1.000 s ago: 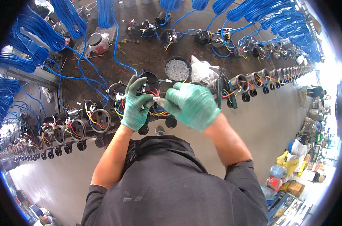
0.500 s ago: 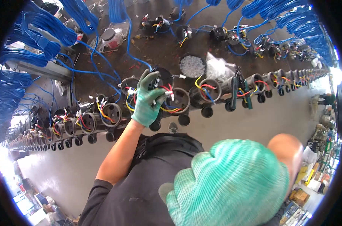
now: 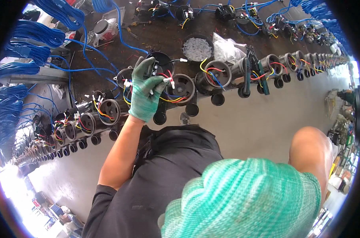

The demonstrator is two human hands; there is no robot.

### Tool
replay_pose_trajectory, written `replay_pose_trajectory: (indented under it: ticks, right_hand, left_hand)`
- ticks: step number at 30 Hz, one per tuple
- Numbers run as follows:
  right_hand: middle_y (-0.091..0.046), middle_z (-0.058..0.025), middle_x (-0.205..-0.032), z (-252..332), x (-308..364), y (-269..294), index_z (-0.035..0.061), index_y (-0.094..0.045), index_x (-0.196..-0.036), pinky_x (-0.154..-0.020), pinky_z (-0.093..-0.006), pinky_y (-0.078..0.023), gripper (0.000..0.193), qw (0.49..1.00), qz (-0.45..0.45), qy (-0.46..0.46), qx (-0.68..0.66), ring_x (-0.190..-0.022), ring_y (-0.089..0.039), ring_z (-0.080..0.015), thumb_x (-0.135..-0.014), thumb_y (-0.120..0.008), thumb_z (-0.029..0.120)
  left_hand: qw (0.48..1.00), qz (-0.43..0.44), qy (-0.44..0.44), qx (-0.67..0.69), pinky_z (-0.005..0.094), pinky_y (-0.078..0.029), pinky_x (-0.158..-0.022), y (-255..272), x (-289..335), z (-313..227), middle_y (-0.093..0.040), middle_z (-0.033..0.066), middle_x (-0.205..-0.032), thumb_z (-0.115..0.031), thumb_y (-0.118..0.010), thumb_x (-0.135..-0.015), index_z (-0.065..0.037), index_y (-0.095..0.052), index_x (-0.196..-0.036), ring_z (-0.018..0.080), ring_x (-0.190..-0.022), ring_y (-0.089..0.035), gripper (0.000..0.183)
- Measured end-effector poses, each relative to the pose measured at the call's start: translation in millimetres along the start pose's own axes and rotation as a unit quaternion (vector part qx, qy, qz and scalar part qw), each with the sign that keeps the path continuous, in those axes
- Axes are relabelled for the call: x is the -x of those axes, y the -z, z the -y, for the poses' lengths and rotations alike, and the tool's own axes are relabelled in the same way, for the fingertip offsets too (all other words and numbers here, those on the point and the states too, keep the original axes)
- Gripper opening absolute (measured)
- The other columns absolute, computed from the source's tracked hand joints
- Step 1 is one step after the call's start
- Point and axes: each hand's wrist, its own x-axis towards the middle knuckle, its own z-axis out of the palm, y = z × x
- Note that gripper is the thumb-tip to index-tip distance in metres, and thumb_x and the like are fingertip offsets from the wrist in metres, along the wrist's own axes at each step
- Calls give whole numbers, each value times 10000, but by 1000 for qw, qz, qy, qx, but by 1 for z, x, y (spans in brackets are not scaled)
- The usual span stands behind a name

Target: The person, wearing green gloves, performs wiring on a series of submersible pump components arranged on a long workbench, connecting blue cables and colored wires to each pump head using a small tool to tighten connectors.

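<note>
My left hand (image 3: 144, 93), in a green knit glove with dark fingertips, is over the row of black motor housings at the bench edge. Its thumb and finger pinch a white wire connector (image 3: 170, 81) joined to red wires, above an open round housing (image 3: 181, 89) with yellow and red leads. More small white connectors show against the glove. Large and close at the lower right is my right hand (image 3: 243, 202), also in a green glove, its fingers curled; anything inside them is hidden. It is raised away from the bench.
A bowl of small clear-white caps (image 3: 197, 48) stands behind the housings, beside a white plastic bag (image 3: 227, 49). Dark green-handled pliers (image 3: 256, 71) stand among the housings to the right. Coiled blue cables (image 3: 37, 33) hang at the left. A lidded jar (image 3: 103, 29) is further back.
The bench and housings have shifted upward and slightly left in the picture. My right hand has moved down slightly, its fingers still curled; my left still pinches the connector.
</note>
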Motion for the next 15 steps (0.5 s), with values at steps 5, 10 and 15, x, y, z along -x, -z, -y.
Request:
replay_pose_trajectory:
  ticks: [5, 10, 15]
  right_hand:
    - [-538, -159, -1216, 0, -5, 4, 70, -559, -1272, -903, -426, -483, 496, 1000, 1, 1, 4, -1059, -608, -354, -945, -826, 331]
    - [-534, -192, -1328, -4, 3, -2, 55, -534, -1373, -984, -433, -492, 594, 1000, -7, -11, 9, -1154, -609, -378, -947, -832, 341]
    - [-530, -225, -1439, -20, 31, 3, 40, -510, -1474, -1065, -440, -501, 694, 992, -67, -80, 66, -1249, -610, -401, -948, -839, 351]
  left_hand:
    - [998, 20, -29, -55, 530, -404, -1258, 7, -2, -7, -547, 196, -1581, -158, -880, -919, -110, -807, -1036, 456, -1570, -412, 146]
    - [999, 18, -18, -31, 480, -423, -1259, 4, 1, -4, -517, 201, -1606, -110, -855, -963, -100, -814, -1099, 412, -1578, -433, 143]
    - [996, 23, -46, -67, 481, -414, -1268, 5, -2, 0, -509, 193, -1624, -93, -850, -966, -94, -821, -1096, 411, -1578, -438, 133]
